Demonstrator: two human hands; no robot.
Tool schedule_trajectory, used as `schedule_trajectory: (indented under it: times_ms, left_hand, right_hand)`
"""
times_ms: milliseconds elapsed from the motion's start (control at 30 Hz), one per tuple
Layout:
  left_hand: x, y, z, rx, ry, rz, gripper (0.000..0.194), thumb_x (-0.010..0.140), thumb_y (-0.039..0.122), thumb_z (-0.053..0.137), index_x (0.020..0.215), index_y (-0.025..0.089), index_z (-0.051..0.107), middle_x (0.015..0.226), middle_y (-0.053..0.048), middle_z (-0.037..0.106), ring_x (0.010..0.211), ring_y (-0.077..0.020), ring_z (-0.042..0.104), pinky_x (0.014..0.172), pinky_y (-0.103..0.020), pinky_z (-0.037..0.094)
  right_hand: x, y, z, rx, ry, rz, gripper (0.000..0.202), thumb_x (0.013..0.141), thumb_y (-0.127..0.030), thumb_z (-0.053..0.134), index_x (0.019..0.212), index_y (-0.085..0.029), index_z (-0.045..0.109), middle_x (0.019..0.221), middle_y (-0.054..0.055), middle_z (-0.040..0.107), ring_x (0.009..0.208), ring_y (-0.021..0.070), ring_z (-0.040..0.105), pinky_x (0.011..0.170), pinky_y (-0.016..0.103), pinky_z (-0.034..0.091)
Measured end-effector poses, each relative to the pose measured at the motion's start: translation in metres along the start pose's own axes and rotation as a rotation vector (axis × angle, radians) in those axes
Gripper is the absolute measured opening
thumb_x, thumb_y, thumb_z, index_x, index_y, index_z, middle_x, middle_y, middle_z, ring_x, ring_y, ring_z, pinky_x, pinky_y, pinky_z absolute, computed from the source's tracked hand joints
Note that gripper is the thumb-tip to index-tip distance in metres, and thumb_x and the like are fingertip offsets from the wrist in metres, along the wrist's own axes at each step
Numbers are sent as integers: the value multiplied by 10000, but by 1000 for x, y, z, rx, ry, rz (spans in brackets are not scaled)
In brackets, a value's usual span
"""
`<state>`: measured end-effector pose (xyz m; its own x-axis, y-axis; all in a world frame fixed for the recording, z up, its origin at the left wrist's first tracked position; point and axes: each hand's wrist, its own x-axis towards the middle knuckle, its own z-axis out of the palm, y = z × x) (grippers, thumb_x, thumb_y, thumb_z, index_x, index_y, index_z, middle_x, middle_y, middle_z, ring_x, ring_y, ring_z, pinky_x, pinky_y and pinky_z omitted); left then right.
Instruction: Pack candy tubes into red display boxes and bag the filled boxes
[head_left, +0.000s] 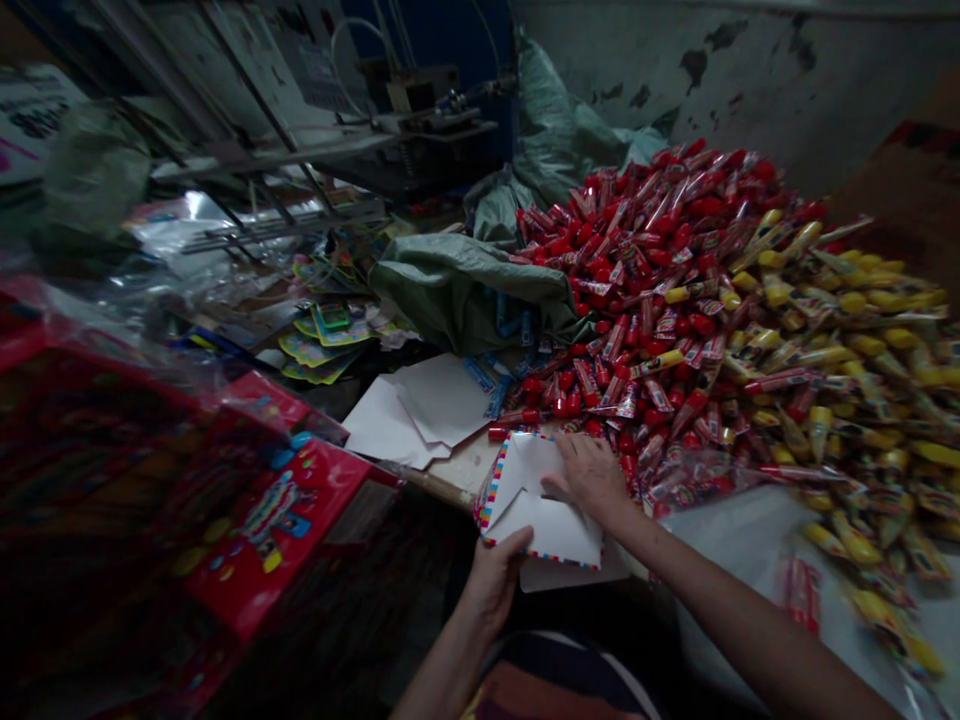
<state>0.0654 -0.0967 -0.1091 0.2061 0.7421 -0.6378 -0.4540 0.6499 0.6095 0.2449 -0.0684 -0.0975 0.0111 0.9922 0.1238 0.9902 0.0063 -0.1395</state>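
Observation:
A small paperboard box (546,525) with white folded flaps and a colourful striped edge is between my hands in the lower middle of the head view. My left hand (495,580) grips its near left corner, thumb on top of the white face. Across the upper right part of the flaps lies my right hand (592,482), with its fingers stretched out over the card. Another pale sheet (574,572) shows beneath the box's near edge. White card pieces (420,410) lie on the table just beyond, to the left.
Red-capped wrapped tubes (637,270) form a big heap behind my hands, with yellow ones (840,340) to the right. Several blue tubes (495,385) lie near a green sack (465,290). Red printed boxes (277,520) stand at left. A metal machine (420,110) is behind.

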Motion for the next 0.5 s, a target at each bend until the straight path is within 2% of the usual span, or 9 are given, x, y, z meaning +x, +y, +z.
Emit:
schedule_trajectory:
  times_ms: [167,333,500]
  left_hand:
    - [-3,0,0,-5,-64,-38,614,545,123,818,1125,140,616,1048,-98,735,979,-297,687,904,-414,547]
    - [6,-6,5,-43,-74,-16,613,568,109,800,1151,169,619,1135,-81,709,1089,-282,643,1004,-414,487]
    - [5,-9,12,-55,-135,-55,610,576,138,787,1163,166,623,1136,-89,707,1072,-296,648,1004,-451,482]
  right_hand:
    - [4,5,-2,-9,-15,-8,642,826,-563,610,1319,-182,458,1115,113,622,1014,280,542,866,395,355]
    - [5,8,-10,89,-83,0,664,793,-683,552,1231,-185,514,1150,114,630,1045,284,557,888,410,357]
    - [4,10,-22,152,-141,6,624,822,-670,509,1177,-159,552,1151,147,629,1074,313,547,919,457,358]
